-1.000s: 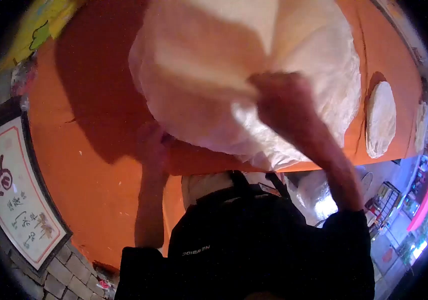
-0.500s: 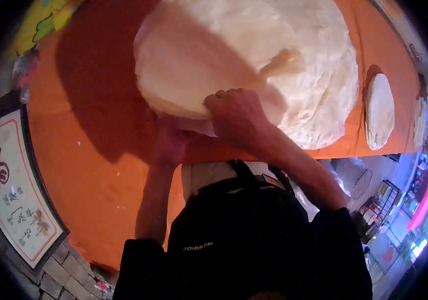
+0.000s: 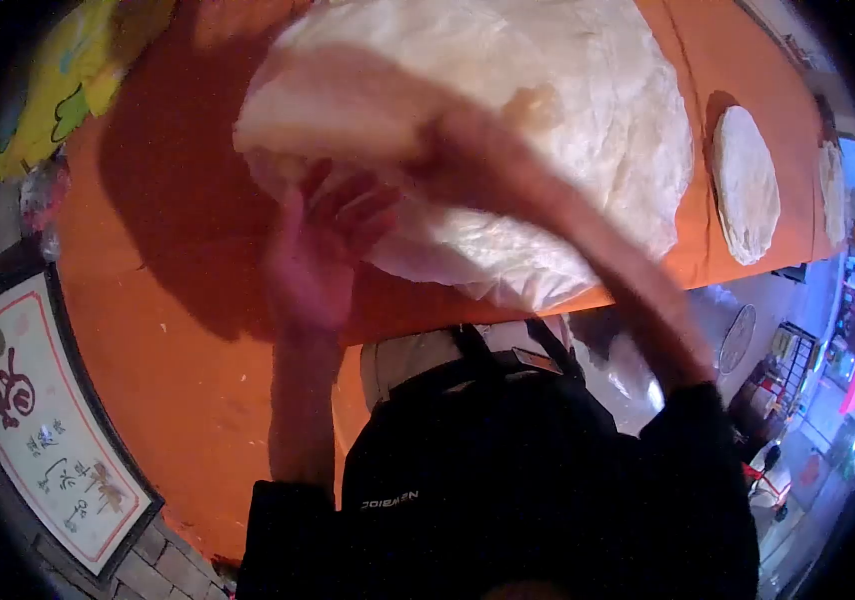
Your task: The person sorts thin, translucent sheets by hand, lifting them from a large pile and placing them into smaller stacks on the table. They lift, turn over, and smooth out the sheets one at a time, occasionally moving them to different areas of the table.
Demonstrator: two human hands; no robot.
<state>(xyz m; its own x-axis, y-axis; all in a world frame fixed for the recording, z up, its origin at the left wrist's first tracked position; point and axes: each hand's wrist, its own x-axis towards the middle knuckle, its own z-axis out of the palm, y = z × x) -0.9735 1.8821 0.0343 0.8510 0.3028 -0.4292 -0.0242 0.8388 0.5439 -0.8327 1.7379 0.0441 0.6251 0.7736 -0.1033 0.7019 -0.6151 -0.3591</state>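
Note:
A large, pale, thin sheet of dough (image 3: 598,110) covers much of the orange-topped table, its surface wrinkled and uneven. My left hand (image 3: 323,240) is at the dough's near left edge, palm turned up and fingers spread apart, in shadow. Over the dough's left part is my right hand (image 3: 463,165), smeared by motion. Its fingers point left, and whether they pinch any dough cannot be made out. The dough's near edge hangs in loose folds close to the table's front edge.
To the right lie a smaller flat dough round (image 3: 748,185) and another pale one (image 3: 832,195). A framed sign with writing (image 3: 53,430) stands at the left. The orange table cover (image 3: 188,400) ends just before my body. Wire racks (image 3: 796,355) are at lower right.
My left hand has turned palm up and spread its fingers. My right hand has moved up over the dough. The dough's near edge now lies lower and looser, and the view has shifted slightly.

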